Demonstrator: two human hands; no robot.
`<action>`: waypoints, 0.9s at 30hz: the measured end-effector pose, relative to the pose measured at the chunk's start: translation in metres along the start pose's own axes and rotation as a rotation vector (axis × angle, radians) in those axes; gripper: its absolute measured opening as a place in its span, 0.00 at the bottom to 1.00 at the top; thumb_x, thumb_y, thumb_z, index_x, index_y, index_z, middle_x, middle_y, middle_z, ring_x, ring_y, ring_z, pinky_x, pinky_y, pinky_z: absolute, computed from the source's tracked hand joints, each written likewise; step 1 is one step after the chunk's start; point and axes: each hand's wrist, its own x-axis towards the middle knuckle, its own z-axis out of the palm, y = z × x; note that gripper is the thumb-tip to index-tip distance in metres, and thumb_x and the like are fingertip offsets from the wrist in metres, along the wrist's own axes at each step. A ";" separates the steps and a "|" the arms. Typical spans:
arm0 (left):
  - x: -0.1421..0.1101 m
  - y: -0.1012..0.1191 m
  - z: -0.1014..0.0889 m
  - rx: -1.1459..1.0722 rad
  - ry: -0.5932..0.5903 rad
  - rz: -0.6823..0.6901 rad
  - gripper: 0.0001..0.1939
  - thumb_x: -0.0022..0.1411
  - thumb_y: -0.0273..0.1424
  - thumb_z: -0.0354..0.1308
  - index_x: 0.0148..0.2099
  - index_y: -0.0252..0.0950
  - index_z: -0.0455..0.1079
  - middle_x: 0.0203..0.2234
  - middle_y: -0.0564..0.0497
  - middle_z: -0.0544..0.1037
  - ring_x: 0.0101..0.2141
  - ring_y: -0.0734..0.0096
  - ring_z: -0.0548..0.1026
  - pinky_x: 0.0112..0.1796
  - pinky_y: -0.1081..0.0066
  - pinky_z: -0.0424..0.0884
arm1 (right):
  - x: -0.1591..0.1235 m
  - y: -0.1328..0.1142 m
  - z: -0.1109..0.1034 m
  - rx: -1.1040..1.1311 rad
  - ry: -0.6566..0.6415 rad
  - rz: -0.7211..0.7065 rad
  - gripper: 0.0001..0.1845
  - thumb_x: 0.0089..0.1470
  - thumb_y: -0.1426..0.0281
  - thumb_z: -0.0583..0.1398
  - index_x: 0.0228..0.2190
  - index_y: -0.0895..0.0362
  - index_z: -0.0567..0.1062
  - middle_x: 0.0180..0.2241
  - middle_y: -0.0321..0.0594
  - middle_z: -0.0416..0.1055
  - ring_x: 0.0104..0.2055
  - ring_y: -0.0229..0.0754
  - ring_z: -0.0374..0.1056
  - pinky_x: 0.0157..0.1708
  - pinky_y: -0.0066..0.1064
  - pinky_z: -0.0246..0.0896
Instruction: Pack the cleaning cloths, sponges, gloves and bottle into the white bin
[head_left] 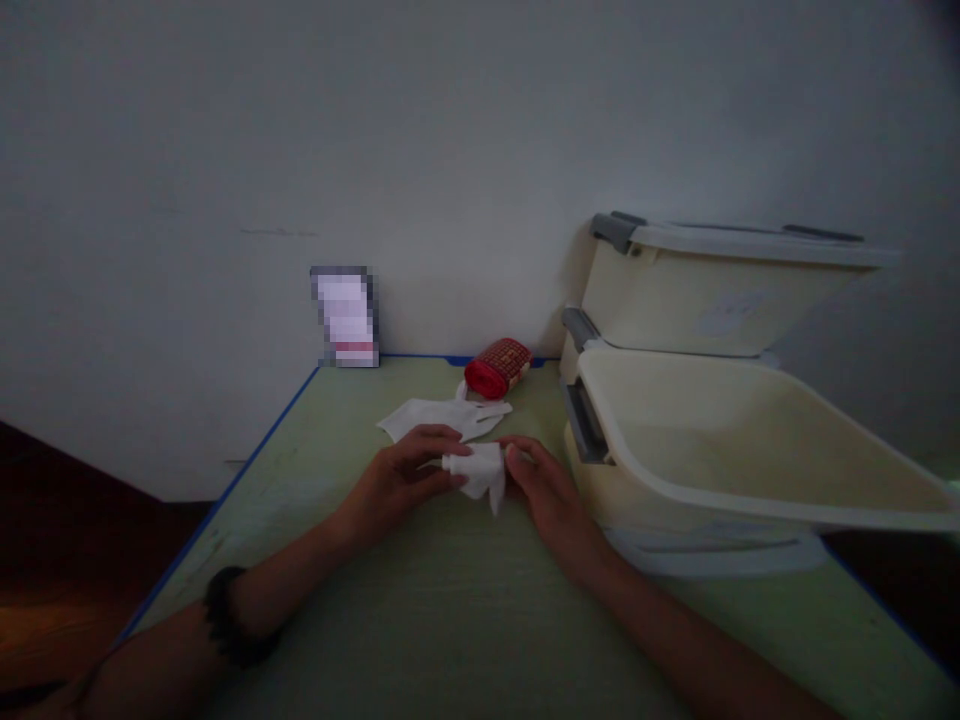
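Between my two hands is a folded white glove [480,470], with narrow finger-like ends hanging from its lower right side. My left hand [405,475] grips its left end, thumb below and fingers on top. At the other end, my right hand [544,490] pinches the glove with thumb and fingers. Just beyond them, a second white glove [427,415] lies flat on the table, its fingers pointing right and up. A rolled red patterned cloth-like bundle [499,368] lies behind that glove.
A cream storage bin [690,500] with its hinged lid [675,300] raised stands on the right of the green table [330,640]. A phone-like screen [346,318], blurred, leans against the wall [450,150] at the back left. Blue edging [262,440] borders the table.
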 end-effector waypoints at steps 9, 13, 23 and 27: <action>-0.004 -0.002 -0.002 -0.241 -0.248 -0.023 0.34 0.51 0.26 0.59 0.59 0.42 0.52 0.51 0.43 0.66 0.48 0.58 0.68 0.46 0.59 0.65 | -0.006 0.002 0.004 -0.125 0.124 -0.208 0.19 0.48 0.65 0.60 0.43 0.53 0.65 0.35 0.38 0.71 0.38 0.39 0.66 0.41 0.34 0.58; -0.010 0.005 -0.003 0.048 -0.205 0.039 0.17 0.54 0.31 0.56 0.47 0.36 0.68 0.42 0.46 0.75 0.43 0.59 0.71 0.44 0.63 0.66 | -0.016 -0.005 0.012 -0.199 0.153 -0.289 0.13 0.48 0.66 0.60 0.38 0.54 0.68 0.34 0.38 0.70 0.38 0.39 0.66 0.39 0.32 0.60; -0.016 0.019 0.009 0.521 0.002 0.177 0.12 0.56 0.34 0.53 0.33 0.33 0.74 0.26 0.51 0.79 0.29 0.67 0.74 0.32 0.72 0.68 | -0.022 -0.017 0.018 -0.282 0.088 -0.463 0.09 0.48 0.69 0.59 0.34 0.56 0.70 0.32 0.38 0.71 0.34 0.38 0.68 0.34 0.29 0.64; -0.017 0.039 0.016 0.542 0.054 0.263 0.10 0.55 0.33 0.54 0.33 0.34 0.73 0.25 0.51 0.79 0.27 0.67 0.74 0.32 0.70 0.69 | -0.033 -0.045 0.016 -0.329 0.089 -0.563 0.07 0.49 0.71 0.58 0.35 0.55 0.70 0.32 0.38 0.71 0.35 0.38 0.68 0.35 0.29 0.64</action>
